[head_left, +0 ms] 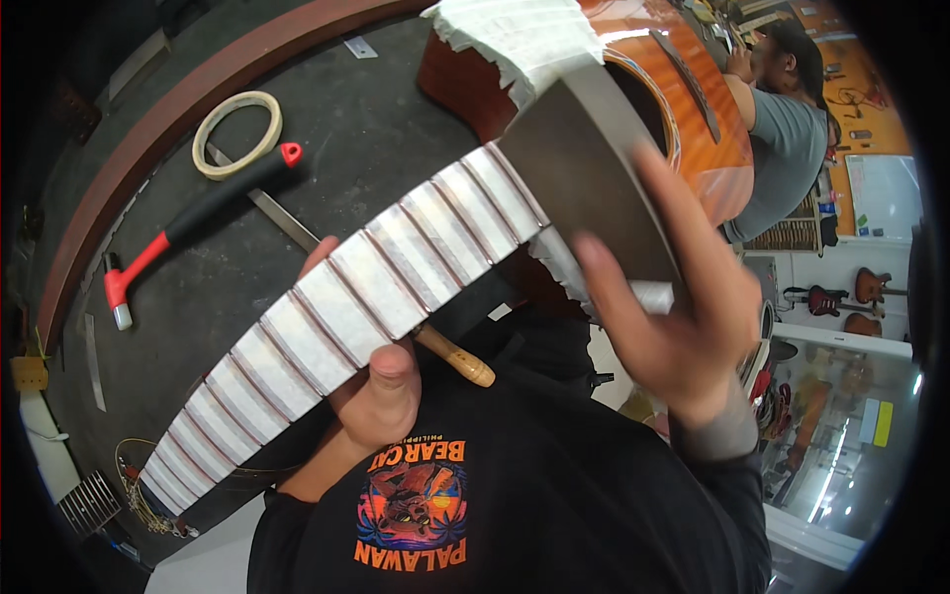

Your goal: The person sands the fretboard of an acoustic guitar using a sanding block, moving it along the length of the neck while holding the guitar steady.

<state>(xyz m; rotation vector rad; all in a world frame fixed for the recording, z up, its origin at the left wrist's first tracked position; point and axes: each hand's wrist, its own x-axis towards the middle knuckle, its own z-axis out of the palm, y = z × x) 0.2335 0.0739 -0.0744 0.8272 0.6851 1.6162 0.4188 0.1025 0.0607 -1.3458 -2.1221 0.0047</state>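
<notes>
A guitar neck slants across the view, its fretboard covered in white masking tape with the metal frets showing between the strips. My left hand is closed round the neck from beneath, thumb on the near edge and fingertips past the far edge. Over the body end lies a dark grey, smooth sheet-like piece; its exact kind is unclear. My right hand, slightly blurred, grips this piece with thumb and fingers. Beyond it, white tape covers part of the glossy orange-brown guitar body near the soundhole.
A red-and-black hammer and a masking tape roll lie on the dark bench. A tool with a wooden handle passes under the neck. Another person sits at the right; guitars hang behind.
</notes>
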